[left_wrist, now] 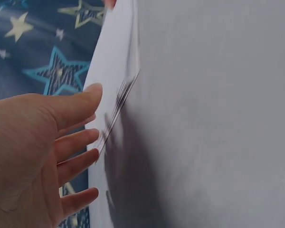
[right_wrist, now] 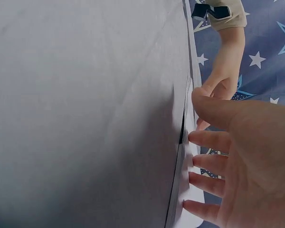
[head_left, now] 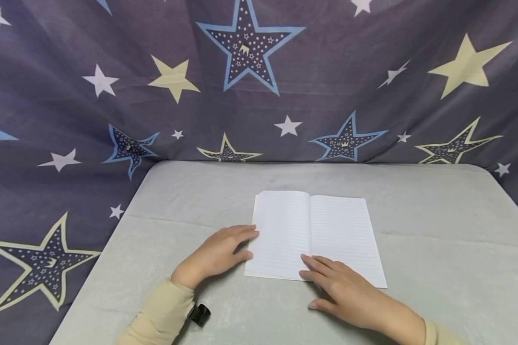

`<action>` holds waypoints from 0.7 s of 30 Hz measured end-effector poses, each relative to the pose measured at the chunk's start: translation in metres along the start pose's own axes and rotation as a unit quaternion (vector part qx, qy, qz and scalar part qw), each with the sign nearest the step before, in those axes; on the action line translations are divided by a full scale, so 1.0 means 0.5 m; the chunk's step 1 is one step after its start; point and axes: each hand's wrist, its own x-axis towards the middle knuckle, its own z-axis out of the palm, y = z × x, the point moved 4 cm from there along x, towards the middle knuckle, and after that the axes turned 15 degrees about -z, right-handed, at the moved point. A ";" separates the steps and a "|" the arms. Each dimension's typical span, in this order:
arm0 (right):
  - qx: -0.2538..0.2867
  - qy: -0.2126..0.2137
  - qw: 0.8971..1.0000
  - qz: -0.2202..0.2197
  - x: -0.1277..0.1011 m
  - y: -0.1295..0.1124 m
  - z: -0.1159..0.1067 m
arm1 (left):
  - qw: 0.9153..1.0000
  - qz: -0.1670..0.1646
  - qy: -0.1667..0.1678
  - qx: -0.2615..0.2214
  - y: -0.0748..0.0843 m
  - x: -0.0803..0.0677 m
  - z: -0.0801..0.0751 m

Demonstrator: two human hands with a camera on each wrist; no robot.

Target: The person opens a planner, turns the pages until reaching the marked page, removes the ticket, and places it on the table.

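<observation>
A lined notebook [head_left: 341,225] lies spread at its middle, its ruled pages facing up. At its left edge is my left hand [head_left: 220,250], fingers extended and slightly bent, the tips reaching the page's margin. My right hand [head_left: 347,292] lies over the lower edge near the centre fold, fingers extended across the right page's bottom. In the left wrist view, the left hand [left_wrist: 47,152] has its fingers spread beside the notebook's page edges [left_wrist: 121,102]. The right wrist view has the right hand [right_wrist: 242,161] with fingertips at the notebook's edge [right_wrist: 180,175]. Neither hand grips anything.
The notebook rests on a table [head_left: 190,196] covered in pale grey cloth. Behind and to the left hangs a dark curtain [head_left: 250,115] printed with stars. A black strap device [head_left: 199,315] sits on the left wrist, over a beige sleeve [head_left: 161,311].
</observation>
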 end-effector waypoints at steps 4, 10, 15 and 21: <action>-0.013 0.031 0.999 -0.013 -0.001 0.003 -0.008 | 0.999 0.030 -0.022 0.009 0.022 0.000 0.019; -0.033 0.105 0.994 -0.009 -0.027 0.038 -0.038 | 0.999 0.029 -0.028 0.015 0.025 0.000 0.030; -0.037 0.124 0.992 0.009 -0.087 0.102 -0.055 | 0.999 0.032 -0.033 0.005 0.023 -0.001 0.032; -0.030 0.132 0.991 0.003 -0.150 0.169 -0.055 | 0.999 0.028 -0.039 0.004 0.020 -0.002 0.031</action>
